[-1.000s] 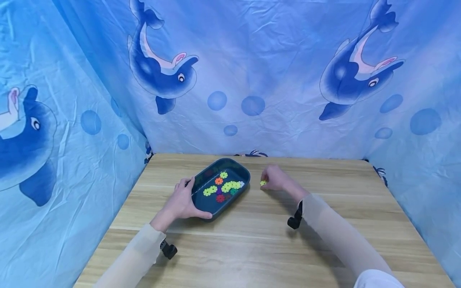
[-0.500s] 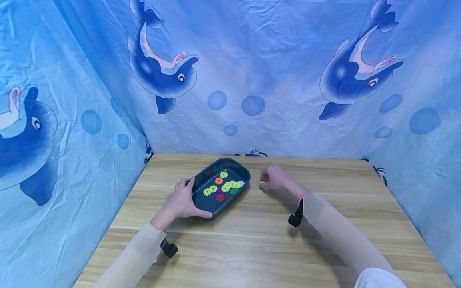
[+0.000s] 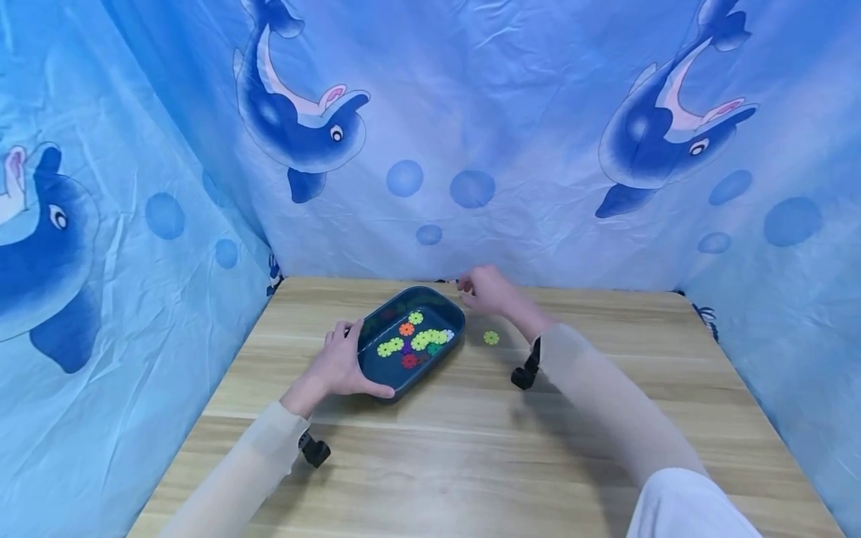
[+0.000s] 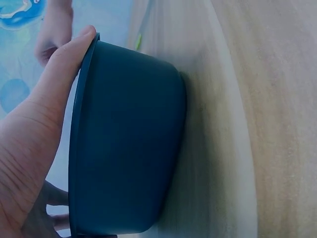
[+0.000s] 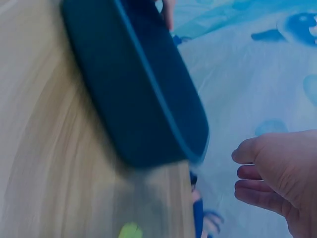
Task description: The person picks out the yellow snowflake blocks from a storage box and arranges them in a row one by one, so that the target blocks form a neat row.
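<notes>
A dark teal tray (image 3: 457, 340) stands tilted across the table; my left hand (image 3: 339, 366) grips its left end, thumb along the near rim and fingers at the far one. Inside lie several yellow-green flower pieces (image 3: 384, 349), plus orange (image 3: 406, 329), red (image 3: 409, 361), purple, green and white ones. My right hand (image 3: 489, 290) hovers beyond the tray's right end, fingers loosely bent, nothing visible in them. On the table near it lies one yellow-green piece (image 3: 491, 338). The right wrist view shows this hand (image 5: 282, 173) beside the tray (image 5: 119, 99), holding nothing.
The wooden table (image 3: 444, 463) reaches back to a blue dolphin-print curtain (image 3: 538, 149), which also hangs at both sides. Black wrist mounts (image 3: 315, 451) sit at both of my wrists.
My right hand has let go of the yellow-green piece, now flat on the table, and has moved up and left towards the tray's far end. My left hand keeps its hold.
</notes>
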Tool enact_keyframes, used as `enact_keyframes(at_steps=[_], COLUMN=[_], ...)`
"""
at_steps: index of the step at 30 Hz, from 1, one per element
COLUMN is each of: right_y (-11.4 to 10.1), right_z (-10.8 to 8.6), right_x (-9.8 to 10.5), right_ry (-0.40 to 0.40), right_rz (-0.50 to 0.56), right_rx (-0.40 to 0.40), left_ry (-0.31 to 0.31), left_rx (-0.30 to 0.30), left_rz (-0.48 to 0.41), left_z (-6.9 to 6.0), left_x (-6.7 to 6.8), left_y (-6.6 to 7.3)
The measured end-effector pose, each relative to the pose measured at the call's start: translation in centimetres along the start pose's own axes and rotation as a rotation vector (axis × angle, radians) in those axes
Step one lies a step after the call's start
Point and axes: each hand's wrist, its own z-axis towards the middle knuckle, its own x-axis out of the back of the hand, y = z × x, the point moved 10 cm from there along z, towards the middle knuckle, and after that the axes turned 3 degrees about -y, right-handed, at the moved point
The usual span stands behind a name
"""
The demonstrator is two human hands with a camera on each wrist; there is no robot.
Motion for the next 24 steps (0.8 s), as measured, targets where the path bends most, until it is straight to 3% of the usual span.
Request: enact_keyframes(at_steps=[10,18,24], right_y=[-5.1,-5.8,-5.8], right_z=[2.8,3.1,2.9], right_x=[-2.4,-6.4,-8.4], right_ry=[-0.134,-0.277,-0.371], right_rz=[-0.084,-0.143,-0.168], right_rx=[0.076,0.066,0.014], left_ry=[-0.022,-0.020,-0.020], left_rx=[0.019,0.007,-0.002], left_rz=[-0.034,-0.037,-0.035], left_z=[0.0,0.0,-0.1], left_x=[-0.3,-0.2,-0.3], left_y=[-0.4,-0.1,-0.1])
